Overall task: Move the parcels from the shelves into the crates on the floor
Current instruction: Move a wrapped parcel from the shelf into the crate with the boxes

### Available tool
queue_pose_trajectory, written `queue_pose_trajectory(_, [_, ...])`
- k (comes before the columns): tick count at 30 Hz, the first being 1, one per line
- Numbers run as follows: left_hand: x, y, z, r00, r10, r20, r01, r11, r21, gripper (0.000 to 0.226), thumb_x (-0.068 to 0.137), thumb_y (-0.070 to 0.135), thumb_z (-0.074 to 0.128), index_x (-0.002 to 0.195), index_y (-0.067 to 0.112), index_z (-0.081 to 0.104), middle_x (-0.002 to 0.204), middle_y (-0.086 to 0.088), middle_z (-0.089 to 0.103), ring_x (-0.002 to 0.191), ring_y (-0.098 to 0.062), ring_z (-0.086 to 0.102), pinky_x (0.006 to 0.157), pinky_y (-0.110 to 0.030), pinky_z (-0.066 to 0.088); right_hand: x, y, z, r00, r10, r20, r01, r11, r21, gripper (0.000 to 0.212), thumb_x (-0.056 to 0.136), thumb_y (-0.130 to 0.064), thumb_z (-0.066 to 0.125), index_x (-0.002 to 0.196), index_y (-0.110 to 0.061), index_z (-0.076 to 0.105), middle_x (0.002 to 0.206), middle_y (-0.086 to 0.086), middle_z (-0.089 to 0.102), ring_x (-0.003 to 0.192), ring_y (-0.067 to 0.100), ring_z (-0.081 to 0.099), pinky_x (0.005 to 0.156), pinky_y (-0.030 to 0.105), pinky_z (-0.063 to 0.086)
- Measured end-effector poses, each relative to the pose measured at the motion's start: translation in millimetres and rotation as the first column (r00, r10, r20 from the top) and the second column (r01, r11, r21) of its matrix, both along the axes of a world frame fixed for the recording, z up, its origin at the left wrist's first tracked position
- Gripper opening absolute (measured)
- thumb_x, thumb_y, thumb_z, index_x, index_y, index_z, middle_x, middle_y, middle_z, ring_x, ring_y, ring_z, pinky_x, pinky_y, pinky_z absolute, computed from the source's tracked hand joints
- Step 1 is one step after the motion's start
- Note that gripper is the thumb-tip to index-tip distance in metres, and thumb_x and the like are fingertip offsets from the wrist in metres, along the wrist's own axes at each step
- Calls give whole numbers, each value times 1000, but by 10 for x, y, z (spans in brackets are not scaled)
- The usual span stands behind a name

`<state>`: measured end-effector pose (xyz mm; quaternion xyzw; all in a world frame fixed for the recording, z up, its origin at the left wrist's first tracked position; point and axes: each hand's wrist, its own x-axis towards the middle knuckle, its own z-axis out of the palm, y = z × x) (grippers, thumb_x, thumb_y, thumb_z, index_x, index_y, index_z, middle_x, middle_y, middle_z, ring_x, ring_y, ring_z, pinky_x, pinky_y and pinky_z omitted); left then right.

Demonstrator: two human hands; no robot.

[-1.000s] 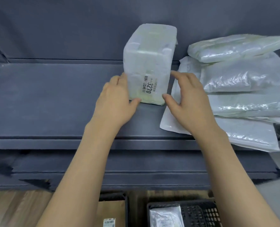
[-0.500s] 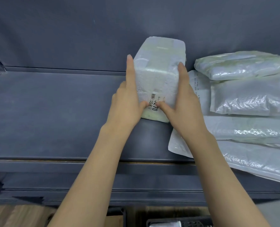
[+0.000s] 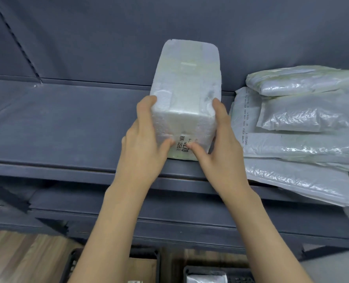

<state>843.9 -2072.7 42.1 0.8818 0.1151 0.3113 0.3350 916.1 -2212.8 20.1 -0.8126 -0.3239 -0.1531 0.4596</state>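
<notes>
**Foam-wrapped parcel gripped at shelf edge**

The blocky white parcel stands on the shelf, clamped between left hand and right hand, fingers on its sides. It is judged light, stiff, crushable. Counted: one box, about five flat bags, two crates partly seen.

Both hands clasp a white foam-wrapped parcel standing on the dark shelf: the left hand on one side, the right hand on the other, thumbs over its printed label. Beyond the right fingers lies a pile of plastic mailer bags.
</notes>
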Motion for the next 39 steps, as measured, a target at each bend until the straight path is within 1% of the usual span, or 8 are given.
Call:
queue_pose_trajectory(5, [-689, -266, 55, 998, -41, 46, 44, 996, -74, 50, 80, 42, 65, 114, 43, 28, 97, 6, 64, 82, -13, 65, 74, -38, 56, -481, -332, -75, 994, 109, -3, -109, 991, 73, 82, 86, -15, 69, 139, -45, 14, 151, -10, 29, 136, 15, 38, 102, 41, 44])
queue_pose_trajectory(12, [-1565, -936, 82, 985, 146, -97, -174, 880, -441, 54, 73, 70, 40, 110, 32, 53, 85, 19, 61, 72, 16, 56, 60, -4, 42, -1264, -990, -395, 962, 223, 157, -236, 969, 71, 77, 80, -5, 75, 137, -30, 29, 150, 16, 33, 138, 16, 34, 111, 24, 30])
queue_pose_trajectory(15, [-1953, -1186, -93, 985, 1, -175, -99, 826, -556, 40, 77, 69, 51, 90, 34, 65, 93, 19, 70, 83, 10, 61, 74, -16, 45, -1586, -1267, -623, 944, 281, 173, -297, 952, 73, 81, 78, 0, 75, 136, -28, 26, 148, 21, 33, 138, 22, 35, 110, 36, 35])
queue_pose_trajectory(19, [-2416, -1393, -403, 980, -97, -174, -51, 720, -692, 46, 71, 65, 59, 110, 42, 63, 109, 18, 68, 104, -8, 64, 92, -37, 47, -1946, -1539, -868, 928, 347, 136, -353, 935, 26, 79, 78, -6, 77, 136, -25, 25, 147, 22, 34, 136, 26, 39, 105, 43, 42])
queue_pose_trajectory(24, [-2784, -1520, -677, 972, -164, -168, -22, 648, -761, 66, 73, 54, 66, 133, 47, 40, 122, 24, 59, 112, -3, 58, 86, -31, 52, -2257, -1664, -957, 883, 459, -99, -462, 887, -1, 60, 76, -29, 77, 118, -24, 34, 135, -1, 34, 114, 13, 52, 85, 39, 53])
queue_pose_trajectory(28, [-2918, -1476, -777, 978, -181, -107, 44, 674, -738, 64, 87, 28, 66, 141, 37, 33, 130, 16, 56, 120, -6, 54, 95, -27, 49, -2411, -1632, -918, 773, 484, -410, -514, 857, 40, 90, 62, -44, 84, 127, -41, 21, 131, -29, 30, 119, -5, 46, 96, 25, 48])
queue_pose_trajectory(31, [-2986, -1356, -822, 986, -123, -109, 12, 715, -699, 63, 87, 20, 65, 140, 37, 36, 127, 19, 58, 116, -2, 56, 93, -26, 49, -2495, -1534, -890, 659, 505, -557, -544, 832, 110, 106, 65, -45, 80, 141, -44, 6, 137, -19, 33, 124, -5, 44, 98, 18, 42])
queue_pose_trajectory(39, [-3338, -801, -723, 993, -37, -116, -47, 763, -645, 60, 83, 10, 68, 132, 38, 46, 117, 21, 62, 109, 2, 58, 83, -19, 51, -2715, -932, -761, 708, 364, -605, -353, 925, 143, 76, 96, -31, 48, 147, -38, -9, 89, -1, 68, 80, 16, 63, 67, 13, 47])
